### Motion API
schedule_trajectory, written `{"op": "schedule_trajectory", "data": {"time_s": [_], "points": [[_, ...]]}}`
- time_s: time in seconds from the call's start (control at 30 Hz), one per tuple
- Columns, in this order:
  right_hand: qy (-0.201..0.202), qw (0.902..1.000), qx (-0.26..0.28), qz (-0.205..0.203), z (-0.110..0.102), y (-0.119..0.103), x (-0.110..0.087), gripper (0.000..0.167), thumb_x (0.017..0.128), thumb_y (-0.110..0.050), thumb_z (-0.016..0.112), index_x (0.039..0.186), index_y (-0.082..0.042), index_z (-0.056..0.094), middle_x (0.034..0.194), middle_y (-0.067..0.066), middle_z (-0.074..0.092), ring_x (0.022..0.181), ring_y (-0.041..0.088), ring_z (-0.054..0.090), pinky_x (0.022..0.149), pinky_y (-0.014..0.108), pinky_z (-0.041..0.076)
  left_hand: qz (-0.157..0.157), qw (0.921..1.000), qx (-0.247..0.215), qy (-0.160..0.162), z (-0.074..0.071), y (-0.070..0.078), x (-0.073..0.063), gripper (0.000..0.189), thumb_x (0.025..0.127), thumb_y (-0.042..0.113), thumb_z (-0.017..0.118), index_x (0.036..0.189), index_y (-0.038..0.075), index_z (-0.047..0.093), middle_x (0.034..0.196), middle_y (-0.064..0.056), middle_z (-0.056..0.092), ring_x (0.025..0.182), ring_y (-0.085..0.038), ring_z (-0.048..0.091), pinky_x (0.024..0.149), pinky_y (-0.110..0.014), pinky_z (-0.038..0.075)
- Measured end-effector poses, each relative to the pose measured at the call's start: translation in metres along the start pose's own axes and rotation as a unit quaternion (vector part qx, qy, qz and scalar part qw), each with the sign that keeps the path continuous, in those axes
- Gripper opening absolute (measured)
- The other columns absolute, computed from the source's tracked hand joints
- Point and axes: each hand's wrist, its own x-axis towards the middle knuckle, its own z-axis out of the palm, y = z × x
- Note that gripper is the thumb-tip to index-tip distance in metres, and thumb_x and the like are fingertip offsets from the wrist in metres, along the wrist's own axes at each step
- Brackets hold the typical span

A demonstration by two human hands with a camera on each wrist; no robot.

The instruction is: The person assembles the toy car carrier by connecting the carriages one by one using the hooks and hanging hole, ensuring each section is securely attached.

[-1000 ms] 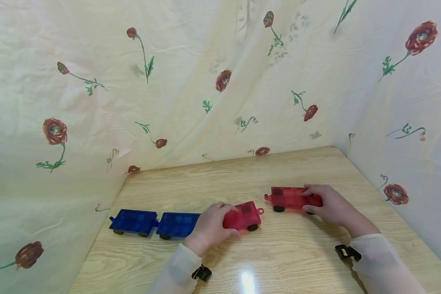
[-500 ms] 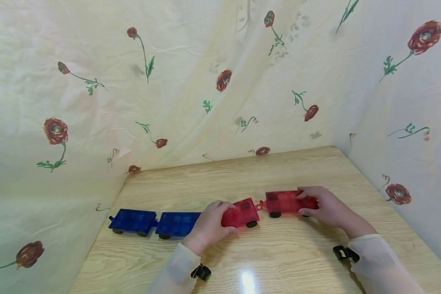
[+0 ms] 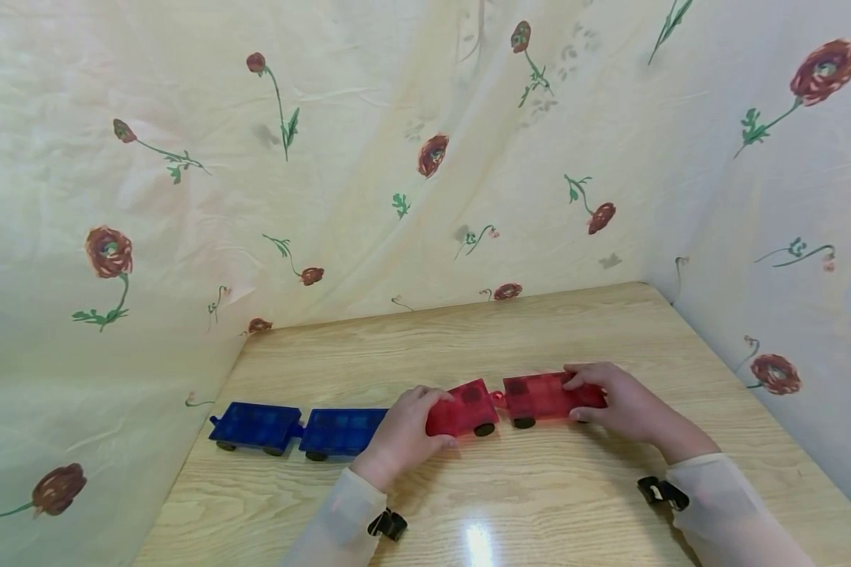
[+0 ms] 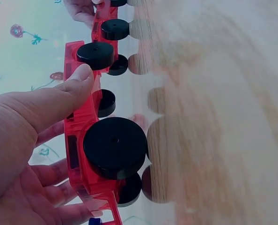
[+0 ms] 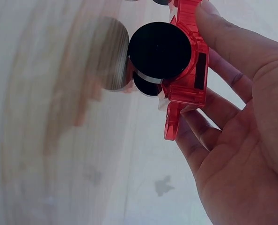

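My left hand [image 3: 406, 435] grips a translucent red toy train car [image 3: 471, 408] by its left part, thumb on the near side and fingers on the far side. Black wheels [image 4: 114, 146] of this car show large in the left wrist view. To the right, my right hand [image 3: 622, 403] holds a second red car [image 3: 543, 396] round its right end. Between the two red cars the hook and ring [image 3: 497, 398] overlap. Partly behind my left hand is a blue car [image 3: 342, 431], joined at its left to another blue car [image 3: 257, 426].
The cars stand in a row on a light wood-grain table [image 3: 539, 504]. A pale cloth with printed red flowers [image 3: 369, 173] hangs behind the table and along both sides. Dark straps [image 3: 388, 524] are on both wrists.
My right hand has brought its red car left and toward me until its hook meets the other car's ring. The left-held red car has shifted slightly; the blue cars barely differ.
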Motion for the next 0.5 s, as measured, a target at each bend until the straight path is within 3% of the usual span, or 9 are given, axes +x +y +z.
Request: {"op": "schedule_trajectory", "data": {"time_s": [0.5], "points": [[-0.005, 0.9999, -0.004, 0.012, 0.0011, -0.0019, 0.0003, 0.032, 0.084, -0.015, 0.090, 0.114, -0.017, 0.078, 0.147, 0.017, 0.059, 0.135, 0.046, 0.051, 0.109, 0.066, 0.040, -0.015, 0.9999, 0.008, -0.001, 0.0022, 0.0008, -0.0001, 0.063, 0.085, 0.041, 0.088, 0.141, 0.029, 0.062, 0.140, 0.001, 0.060, 0.127, -0.023, 0.056, 0.101, -0.044, 0.055]]}}
